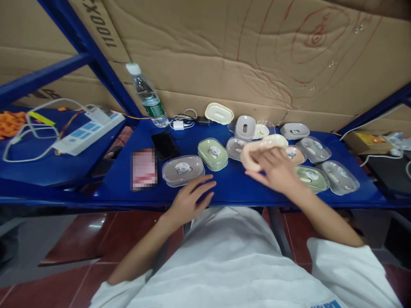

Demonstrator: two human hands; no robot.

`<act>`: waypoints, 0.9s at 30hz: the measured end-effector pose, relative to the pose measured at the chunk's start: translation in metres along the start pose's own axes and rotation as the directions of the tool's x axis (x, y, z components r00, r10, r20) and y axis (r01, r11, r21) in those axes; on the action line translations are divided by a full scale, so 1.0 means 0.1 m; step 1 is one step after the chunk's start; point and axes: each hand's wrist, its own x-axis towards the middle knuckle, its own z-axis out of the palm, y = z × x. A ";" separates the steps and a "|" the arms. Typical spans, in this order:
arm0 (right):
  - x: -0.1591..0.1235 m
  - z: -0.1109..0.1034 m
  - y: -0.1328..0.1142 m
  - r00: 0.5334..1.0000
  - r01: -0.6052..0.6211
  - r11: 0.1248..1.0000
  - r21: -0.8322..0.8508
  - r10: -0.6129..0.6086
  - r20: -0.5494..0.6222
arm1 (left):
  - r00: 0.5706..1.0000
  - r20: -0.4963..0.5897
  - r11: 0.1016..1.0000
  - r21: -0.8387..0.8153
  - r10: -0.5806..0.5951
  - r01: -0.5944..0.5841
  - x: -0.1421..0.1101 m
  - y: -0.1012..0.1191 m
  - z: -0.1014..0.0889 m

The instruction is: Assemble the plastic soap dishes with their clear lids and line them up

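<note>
My right hand (272, 167) grips a peach-coloured oval soap box (248, 156), thumb beneath it and fingers over its top, slightly blurred. Close to the desk's front edge, my left hand (192, 201) holds nothing and its fingers are apart. Just beyond it lies a grey soap box (183, 170) under a clear cover with a round label. A green soap box (212, 154) sits between the two hands. Behind and around my right hand stand a grey box (236, 147), a peach one (295, 155) and another green one (311, 178), partly hidden by the hand and arm.
More grey boxes (340, 176) lie on the right of the blue desk (237, 188). A cream tray (219, 113) rests against the cardboard at the back. On the left are a water bottle (150, 102), a black phone (165, 144), a blurred-out device (143, 169) and a power strip (90, 133).
</note>
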 end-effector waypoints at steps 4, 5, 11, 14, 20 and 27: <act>-0.58 0.34 -0.40 0.999 -0.019 0.998 0.060 0.022 -0.047 | 0.990 0.122 0.941 0.336 -0.069 0.024 0.54 -0.22 -0.26; -0.66 0.44 -0.44 0.997 -0.038 0.997 0.066 0.042 -0.066 | 0.975 0.197 0.927 0.376 -0.099 0.018 0.76 -0.32 -0.30; -0.70 0.72 -0.47 0.990 -0.097 0.989 0.110 0.108 -0.095 | 0.936 0.238 0.818 0.569 -0.261 0.083 2.16 -1.00 -0.02; -0.71 0.69 -0.42 0.987 -0.093 0.978 0.188 0.115 -0.109 | 0.900 0.294 0.791 0.606 -0.323 0.086 2.44 -1.21 0.27; -0.86 0.77 -0.28 0.971 -0.153 0.953 0.261 0.194 -0.137 | 0.881 0.335 0.762 0.646 -0.334 0.043 2.41 -1.22 0.41; -0.91 0.84 -0.25 0.965 -0.150 0.913 0.378 0.218 -0.143 | 0.967 0.244 0.786 0.611 -0.069 -0.098 1.66 -0.60 -0.06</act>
